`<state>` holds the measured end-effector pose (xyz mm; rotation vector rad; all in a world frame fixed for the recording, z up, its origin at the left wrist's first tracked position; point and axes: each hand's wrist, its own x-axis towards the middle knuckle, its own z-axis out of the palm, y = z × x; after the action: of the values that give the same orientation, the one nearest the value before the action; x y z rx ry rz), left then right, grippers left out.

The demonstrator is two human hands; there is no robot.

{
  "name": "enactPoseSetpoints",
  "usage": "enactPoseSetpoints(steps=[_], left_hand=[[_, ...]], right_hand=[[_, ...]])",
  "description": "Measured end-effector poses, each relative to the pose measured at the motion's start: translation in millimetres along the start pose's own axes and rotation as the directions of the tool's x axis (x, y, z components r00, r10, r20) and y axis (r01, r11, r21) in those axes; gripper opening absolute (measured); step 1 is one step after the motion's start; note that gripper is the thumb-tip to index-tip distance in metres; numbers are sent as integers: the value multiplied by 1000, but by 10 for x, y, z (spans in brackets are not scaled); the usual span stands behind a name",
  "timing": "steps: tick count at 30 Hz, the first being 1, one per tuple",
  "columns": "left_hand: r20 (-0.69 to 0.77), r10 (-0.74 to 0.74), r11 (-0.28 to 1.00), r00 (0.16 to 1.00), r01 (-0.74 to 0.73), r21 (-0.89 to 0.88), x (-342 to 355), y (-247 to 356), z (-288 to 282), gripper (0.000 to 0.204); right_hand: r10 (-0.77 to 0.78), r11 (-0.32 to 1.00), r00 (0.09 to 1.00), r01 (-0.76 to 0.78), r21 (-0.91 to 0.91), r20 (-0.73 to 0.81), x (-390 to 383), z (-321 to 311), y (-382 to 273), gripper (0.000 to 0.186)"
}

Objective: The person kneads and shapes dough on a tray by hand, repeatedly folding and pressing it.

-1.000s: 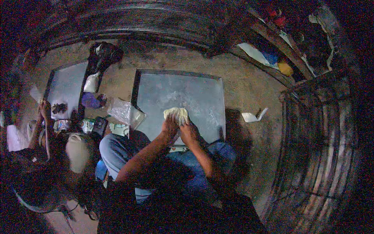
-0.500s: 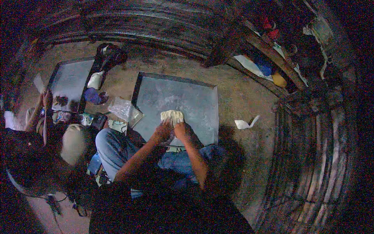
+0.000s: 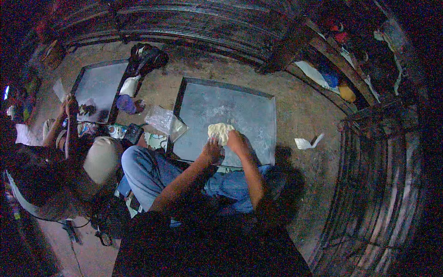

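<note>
A pale lump of dough (image 3: pixel 219 130) lies on a shallow grey tray (image 3: pixel 198 104) with a raised dark rim, in front of my crossed legs. My left hand (image 3: pixel 212 151) is at the dough's near left edge, its fingertips pressed into it. Against the right side of the dough, my right hand (image 3: pixel 236 142) is closed, its knuckles bent over the edge. The undersides of both hands are hidden. White, flour-like smears mark the tray's surface beyond the dough.
To the left sits another person (image 3: pixel 69 108), hands raised beside a second tray (image 3: pixel 102 81). Between the trays are a clear plastic bag (image 3: pixel 160 119), a white bag (image 3: pixel 130 86) and a purple round item (image 3: pixel 125 104). A white paper piece (image 3: pixel 307 142) lies right; slatted wood (image 3: pixel 374 184) stands beyond it.
The whole view has shifted, moving the scene rightward. My hands were side by side on the dough's near edge; now the right is farther forward at its side. The dough looks rounder.
</note>
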<state>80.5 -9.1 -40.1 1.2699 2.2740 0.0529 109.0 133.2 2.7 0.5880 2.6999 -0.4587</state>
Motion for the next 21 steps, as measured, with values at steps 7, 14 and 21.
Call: enactPoseSetpoints(steps=[7, 14, 21], left_hand=[[-223, 194, 981, 955, -183, 69, -137, -305, 295, 83], [-73, 226, 966, 971, -233, -109, -21, -268, 503, 59], [-16, 83, 995, 996, -83, 48, -9, -93, 240, 55]], right_hand=[[-259, 958, 935, 215, -192, -244, -66, 707, -3, 19], [-84, 964, 996, 79, -253, -9, 20, 640, -231, 18], [-56, 995, 996, 61, 80, -63, 245, 375, 120, 26]])
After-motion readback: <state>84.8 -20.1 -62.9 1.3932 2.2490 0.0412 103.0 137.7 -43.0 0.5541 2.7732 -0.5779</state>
